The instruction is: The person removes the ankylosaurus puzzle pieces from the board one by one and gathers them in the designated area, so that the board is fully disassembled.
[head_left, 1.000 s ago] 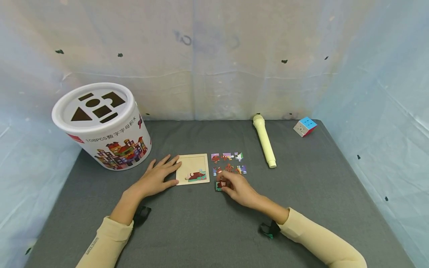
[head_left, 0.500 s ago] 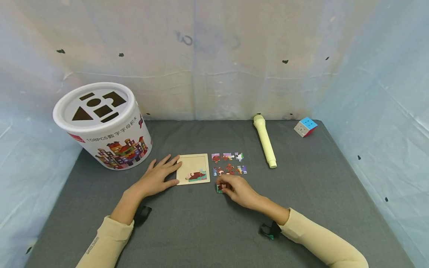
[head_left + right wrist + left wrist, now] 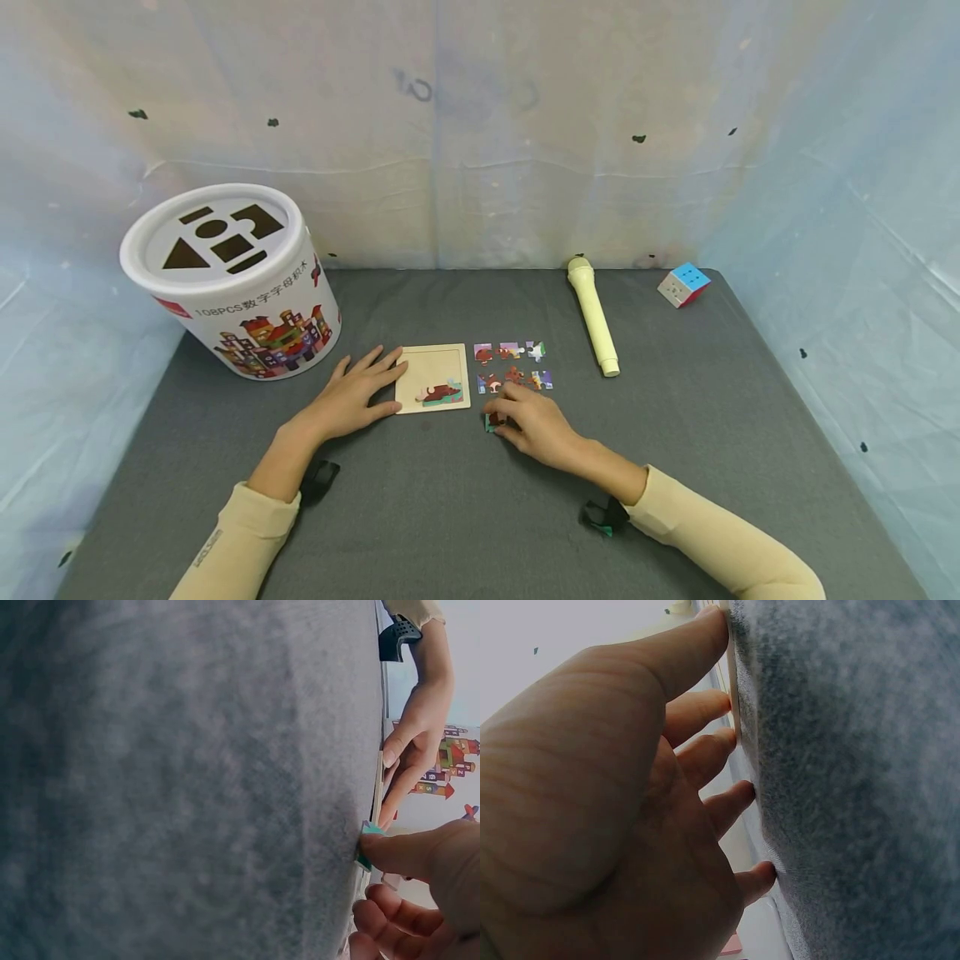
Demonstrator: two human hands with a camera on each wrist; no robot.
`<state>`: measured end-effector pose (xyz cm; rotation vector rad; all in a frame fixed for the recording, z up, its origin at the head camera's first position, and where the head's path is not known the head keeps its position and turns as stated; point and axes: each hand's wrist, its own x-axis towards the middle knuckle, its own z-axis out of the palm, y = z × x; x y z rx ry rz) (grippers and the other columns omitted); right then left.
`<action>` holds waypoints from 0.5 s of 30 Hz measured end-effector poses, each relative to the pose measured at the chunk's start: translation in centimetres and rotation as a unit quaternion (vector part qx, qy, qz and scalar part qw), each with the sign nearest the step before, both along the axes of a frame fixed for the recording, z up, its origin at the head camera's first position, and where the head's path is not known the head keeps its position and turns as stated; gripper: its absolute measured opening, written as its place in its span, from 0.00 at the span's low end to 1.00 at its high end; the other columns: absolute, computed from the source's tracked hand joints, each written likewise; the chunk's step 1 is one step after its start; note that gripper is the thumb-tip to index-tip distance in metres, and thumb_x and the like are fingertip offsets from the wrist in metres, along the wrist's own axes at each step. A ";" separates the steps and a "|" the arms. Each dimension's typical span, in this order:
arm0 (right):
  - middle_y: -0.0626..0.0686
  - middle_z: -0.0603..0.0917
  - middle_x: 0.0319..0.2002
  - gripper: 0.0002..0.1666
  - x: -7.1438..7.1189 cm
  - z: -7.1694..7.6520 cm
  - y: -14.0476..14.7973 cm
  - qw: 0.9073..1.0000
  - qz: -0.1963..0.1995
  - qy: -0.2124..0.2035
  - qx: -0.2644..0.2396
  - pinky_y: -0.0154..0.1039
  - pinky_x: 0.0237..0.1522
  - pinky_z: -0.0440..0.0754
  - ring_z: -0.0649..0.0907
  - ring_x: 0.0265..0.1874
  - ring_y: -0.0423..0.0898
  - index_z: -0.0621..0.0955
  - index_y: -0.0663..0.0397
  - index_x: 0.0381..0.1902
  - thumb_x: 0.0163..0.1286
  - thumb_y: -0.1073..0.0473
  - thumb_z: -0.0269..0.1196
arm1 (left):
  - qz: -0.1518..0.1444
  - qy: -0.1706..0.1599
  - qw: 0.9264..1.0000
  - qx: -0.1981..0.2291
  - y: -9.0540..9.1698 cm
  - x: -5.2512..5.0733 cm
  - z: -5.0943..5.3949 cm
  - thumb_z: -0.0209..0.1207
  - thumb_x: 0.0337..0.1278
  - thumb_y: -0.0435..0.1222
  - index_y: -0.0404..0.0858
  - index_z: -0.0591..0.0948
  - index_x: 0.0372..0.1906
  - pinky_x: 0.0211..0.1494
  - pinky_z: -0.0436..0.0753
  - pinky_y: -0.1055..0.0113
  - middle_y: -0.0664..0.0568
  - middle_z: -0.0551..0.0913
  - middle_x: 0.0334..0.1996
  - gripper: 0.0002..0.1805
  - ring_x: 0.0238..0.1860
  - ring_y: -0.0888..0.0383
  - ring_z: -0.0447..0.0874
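Observation:
My left hand (image 3: 348, 400) lies with spread fingers at the left edge of a square wooden puzzle board (image 3: 431, 365). Its thumb and fingertips touch the frame. In the board's lower right corner sits a brown and green picture section (image 3: 441, 393). Just right of the board, my right hand (image 3: 540, 427) pinches a green and brown puzzle piece (image 3: 491, 423) low over the cloth. The right wrist view shows the thumb against this piece's green edge (image 3: 363, 861); part of the piece is hidden by the fingers. Several loose puzzle pieces (image 3: 509, 352) lie in two rows behind the right hand.
A large white bucket (image 3: 262, 321) with shape holes in its lid stands at the back left. A pale yellow toy microphone (image 3: 594, 317) lies behind and right of the pieces. A puzzle cube (image 3: 682, 285) sits at the far right corner of the grey cloth (image 3: 720, 400).
The right hand's pinched piece has shifted slightly toward the person, and that hand's fingers have changed position a little around it. The left hand and the board stay in place.

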<state>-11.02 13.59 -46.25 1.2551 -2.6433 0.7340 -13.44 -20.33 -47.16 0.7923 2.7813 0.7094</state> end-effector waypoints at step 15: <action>0.49 0.79 0.37 0.26 -0.1 -0.4 -0.1 0.996 0.011 0.078 0.045 0.37 0.36 0.79 0.79 0.35 0.44 0.82 0.54 0.53 0.56 0.66 0.76 | 0.002 -0.003 1.000 -0.003 0.1 0.0 0.1 0.62 0.66 0.49 0.42 0.64 0.77 0.69 0.39 0.27 0.46 0.53 0.79 0.39 0.78 0.38 0.45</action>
